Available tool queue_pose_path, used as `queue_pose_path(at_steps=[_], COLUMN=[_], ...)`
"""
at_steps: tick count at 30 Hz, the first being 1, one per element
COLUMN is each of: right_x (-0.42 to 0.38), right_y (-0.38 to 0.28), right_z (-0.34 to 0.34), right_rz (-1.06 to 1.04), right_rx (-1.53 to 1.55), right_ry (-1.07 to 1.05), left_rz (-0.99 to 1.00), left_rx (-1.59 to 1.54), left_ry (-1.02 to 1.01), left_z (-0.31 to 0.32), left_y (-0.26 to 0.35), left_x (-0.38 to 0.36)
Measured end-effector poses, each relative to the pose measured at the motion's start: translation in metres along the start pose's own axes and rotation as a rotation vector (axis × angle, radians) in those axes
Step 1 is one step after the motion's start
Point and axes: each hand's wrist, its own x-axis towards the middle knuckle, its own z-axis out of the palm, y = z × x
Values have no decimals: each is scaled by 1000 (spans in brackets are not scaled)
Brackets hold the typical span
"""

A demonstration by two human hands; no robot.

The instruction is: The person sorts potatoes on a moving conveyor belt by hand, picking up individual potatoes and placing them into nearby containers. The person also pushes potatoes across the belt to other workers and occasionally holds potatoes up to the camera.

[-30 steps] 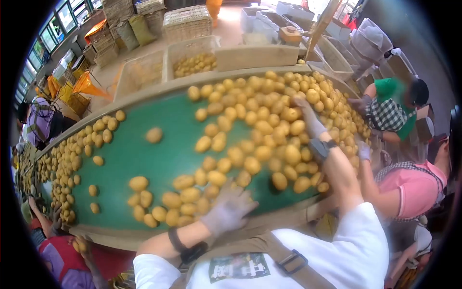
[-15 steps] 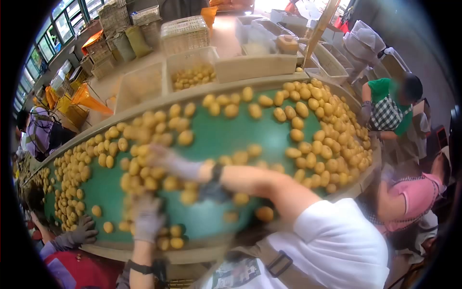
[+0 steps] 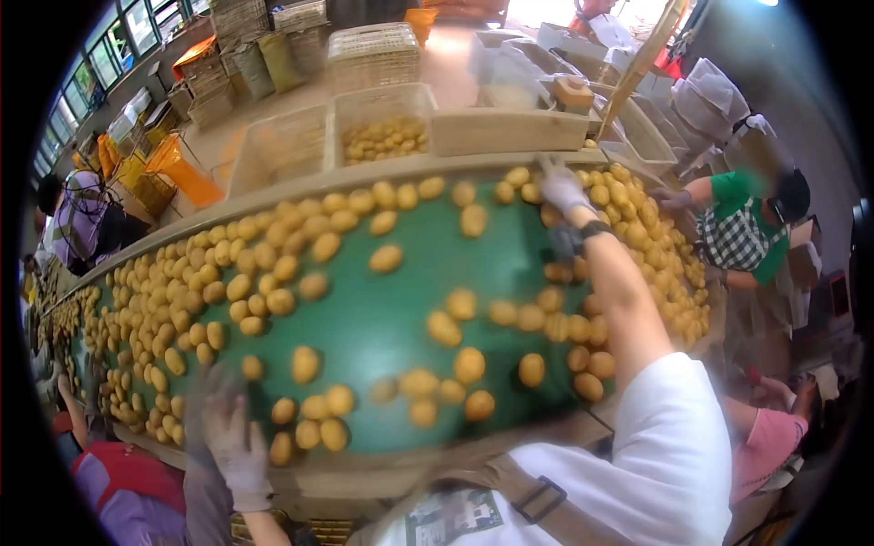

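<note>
Green tabletop (image 3: 391, 218) in the middle, w/ yellow-brown potatoes (image 3: 469, 365) on it, thickest at 9 & 3 o'clock. The R hand (image 3: 564, 189), at 2 o'clock, touches some far ones; its palm is hid & it's a bit blurry, so can't tell if it grips one. The L hand (image 3: 238, 453), at 7-8 o'clock, has its fingers spread, just beside a small bunch. Each potato's prob. hard, smooth, a bit heavy & easy to bruise; best hold = round its fat middle.

Green tabletop (image 3: 355, 355) strewn with potatoes (image 3: 385, 258)
</note>
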Motion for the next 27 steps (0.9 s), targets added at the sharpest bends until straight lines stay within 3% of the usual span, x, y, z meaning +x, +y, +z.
queue_pose_path(at_steps=[1,3,6,9,13,16,18,19,21,24,26,27], right_x=[19,42,20,9,20,-21,-74,-92,-140,-217,-263,-266], right_y=[46,67,29,10,22,-35,-93,-110,-152,-221,-239,-236], right_z=[42,74,59,67,69,63,48,59,61,17,-16,-11], right_rz=[-54,-90,-4,118,214,-7,-15,-158,-350,-752,-975,-992], right_rx=[40,121,248,295,781,974,654,703,755,806,936,932], right_ry=[82,112,58,242,-165,-410,-465,-522,-608,-756,-901,-825], left_rz=[49,127,214,183,105,-28,-221,-313,-294,-562,-684,-681], left_rx=[-143,-209,-259,-265,-239,-646,-1115,-1348,-1705,-2455,-2476,-2307], left_ry=[61,100,65,53,71,62,-57,-113,-254,-193,-280,-224], left_z=[5,6,-4,-12,-6,1,6,6,-8,8,17,26], left_y=[18,45,69,64,39,40,71,88,123,167,156,139], left_x=[5,17,26,11,-28,-42,-48,-46,-35,-34,-42,-58])
